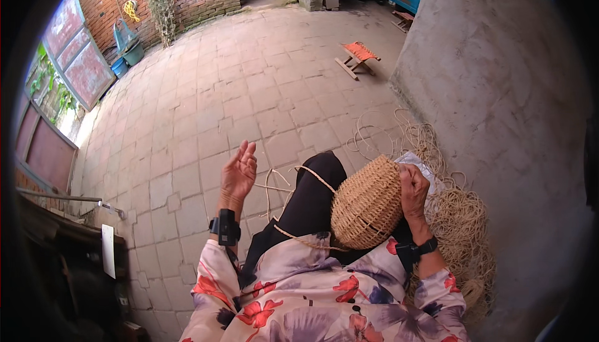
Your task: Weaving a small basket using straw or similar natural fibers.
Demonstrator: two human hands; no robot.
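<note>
A tan woven rope basket (367, 208) rests on its side in my lap, against my right thigh. My right hand (413, 190) is closed on its far right edge, fingers curled; the inside is hidden. Out to the left, my left hand (239, 172) is raised above the paving, palm turned inward, fingers loosely stretched and nothing visible in it. Loose cord (315, 177) runs from the basket over my dark-trousered leg, and its strands trail between my knee and the left hand.
A large heap of tan cord (458, 223) lies to my right by the concrete wall (499, 86), with a pale sheet (419, 166) beside it. An orange-topped folding stool (359, 55) stands ahead. Tubs (132, 52) and a metal gate (81, 55) are far left.
</note>
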